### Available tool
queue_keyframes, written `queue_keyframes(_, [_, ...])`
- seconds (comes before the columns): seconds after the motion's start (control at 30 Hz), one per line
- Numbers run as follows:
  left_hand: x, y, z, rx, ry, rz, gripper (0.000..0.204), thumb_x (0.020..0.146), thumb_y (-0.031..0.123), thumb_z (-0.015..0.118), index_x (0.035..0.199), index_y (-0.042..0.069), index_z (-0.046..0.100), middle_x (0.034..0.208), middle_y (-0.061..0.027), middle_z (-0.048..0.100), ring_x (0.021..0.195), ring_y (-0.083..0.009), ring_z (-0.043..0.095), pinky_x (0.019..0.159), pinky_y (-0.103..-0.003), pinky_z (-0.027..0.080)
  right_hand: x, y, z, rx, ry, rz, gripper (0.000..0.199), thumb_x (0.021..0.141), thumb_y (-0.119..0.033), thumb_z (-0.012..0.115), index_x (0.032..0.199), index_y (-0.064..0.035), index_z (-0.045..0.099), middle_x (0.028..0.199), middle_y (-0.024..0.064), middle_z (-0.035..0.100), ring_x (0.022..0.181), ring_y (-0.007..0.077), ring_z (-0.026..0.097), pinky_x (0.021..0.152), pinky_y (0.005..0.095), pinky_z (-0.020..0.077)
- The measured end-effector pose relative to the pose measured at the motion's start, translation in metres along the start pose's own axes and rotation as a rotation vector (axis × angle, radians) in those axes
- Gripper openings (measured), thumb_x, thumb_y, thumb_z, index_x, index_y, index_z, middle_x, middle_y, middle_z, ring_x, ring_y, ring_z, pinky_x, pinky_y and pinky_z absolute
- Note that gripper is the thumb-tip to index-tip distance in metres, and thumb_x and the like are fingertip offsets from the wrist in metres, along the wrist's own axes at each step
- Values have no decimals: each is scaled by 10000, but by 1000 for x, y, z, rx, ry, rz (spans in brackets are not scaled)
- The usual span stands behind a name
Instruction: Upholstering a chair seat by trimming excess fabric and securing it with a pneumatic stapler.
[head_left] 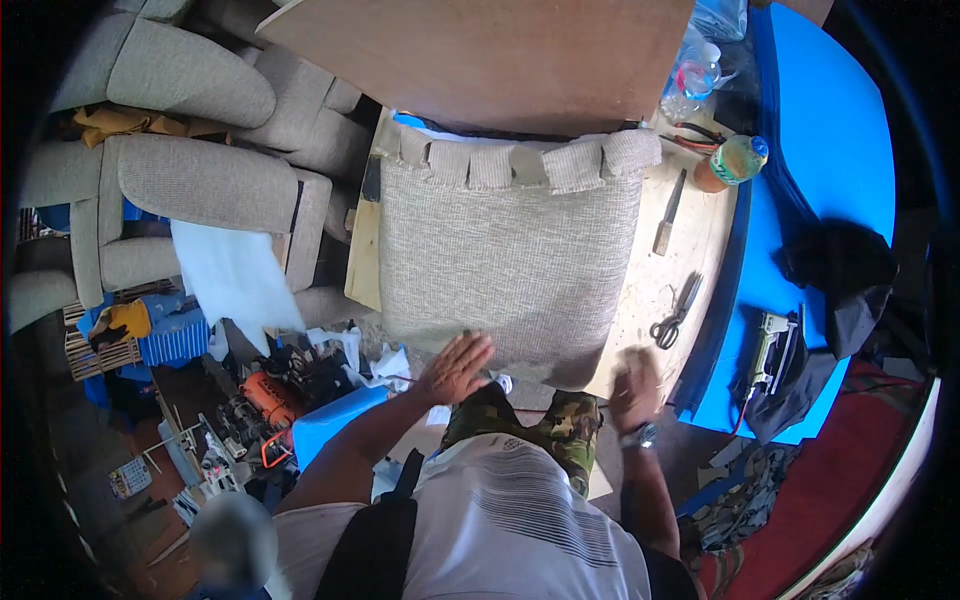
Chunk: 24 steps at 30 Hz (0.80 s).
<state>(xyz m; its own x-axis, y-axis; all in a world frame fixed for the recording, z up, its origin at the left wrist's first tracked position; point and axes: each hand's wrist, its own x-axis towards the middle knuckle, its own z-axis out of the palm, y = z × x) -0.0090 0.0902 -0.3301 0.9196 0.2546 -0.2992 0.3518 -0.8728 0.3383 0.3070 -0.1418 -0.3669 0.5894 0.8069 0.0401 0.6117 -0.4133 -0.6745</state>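
A padded piece covered in grey-beige woven fabric (505, 260) lies on the wooden table in front of me. Its far fabric edge is cut into several flaps, folded toward me. My left hand (457, 367) is spread flat at the near left corner of the cover, holding nothing. Off the near right corner, beside the table edge, my right hand (636, 390) is smeared by motion; its fingers do not show clearly. Closest to it on the table are black-handled scissors (678, 315). Farther up lies a narrow blade with a wooden handle (669, 215).
A brown board (500, 60) stands behind the padded piece. Pliers (700, 137) and a bottle (733, 163) are at the far right. A staple gun (772, 350) rests on blue foam (835, 110). Grey sofa parts (190, 75) and an orange compressor (272, 398) are at left.
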Motion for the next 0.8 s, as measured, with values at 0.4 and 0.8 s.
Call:
queue_keyframes(0.4, [-6,-119,44,-59,250,137,823,897,466,609,1549,98,266,1607,-90,278,1496,-256,229,1231,-463,152,12,-136,166,-506,-253,-458,570,971,-303,485,1500,-110,400,1608,115,293,1495,337,225,1183,591,132])
queue_keyframes(0.8, [120,-212,-16,190,494,18,990,820,668,538,1563,106,204,1650,-42,173,1526,-236,121,1253,-456,0,222,-237,177,-1027,-523,-309,636,1016,-484,374,1539,-128,306,1626,62,259,1505,282,207,1213,520,122])
